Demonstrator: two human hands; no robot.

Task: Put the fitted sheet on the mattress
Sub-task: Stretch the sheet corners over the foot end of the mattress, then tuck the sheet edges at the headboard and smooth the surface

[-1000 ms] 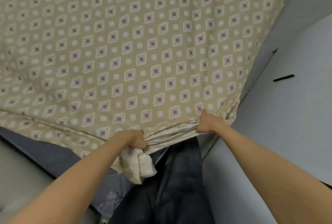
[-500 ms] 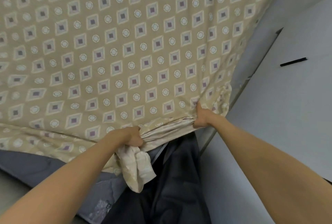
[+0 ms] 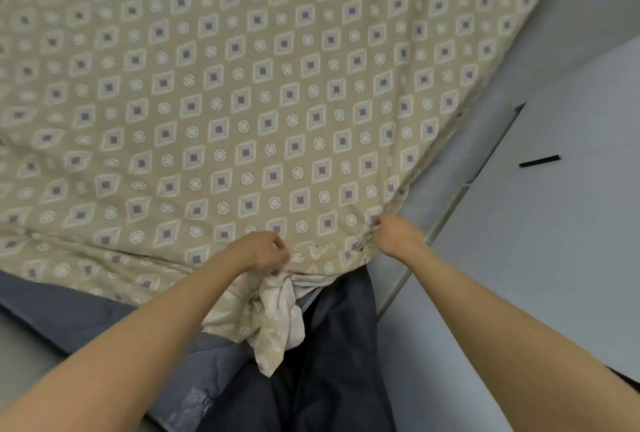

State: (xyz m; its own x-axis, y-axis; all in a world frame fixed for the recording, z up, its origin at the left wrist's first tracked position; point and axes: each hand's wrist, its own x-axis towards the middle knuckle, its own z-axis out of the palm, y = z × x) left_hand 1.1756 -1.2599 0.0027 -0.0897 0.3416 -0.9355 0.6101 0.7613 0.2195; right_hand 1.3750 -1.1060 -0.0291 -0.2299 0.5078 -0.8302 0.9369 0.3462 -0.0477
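A beige fitted sheet with purple diamonds and white rings lies stretched over the mattress and fills most of the view. The blue-grey side of the mattress shows below the sheet's hem at the lower left. My left hand grips a bunched part of the hem at the near corner, and a loose pale tail of sheet hangs under it. My right hand pinches the gathered sheet edge at the corner's right side. Both forearms reach in from the bottom.
A pale grey wall rises close on the right, with a narrow gap along the bed's edge. A short black mark sits on the wall. My dark trousers stand against the bed corner.
The bunched hem between my hands has been drawn down over the corner, so the fabric there lies flatter. My right hand has moved right along the edge; my left hand shifted slightly up.
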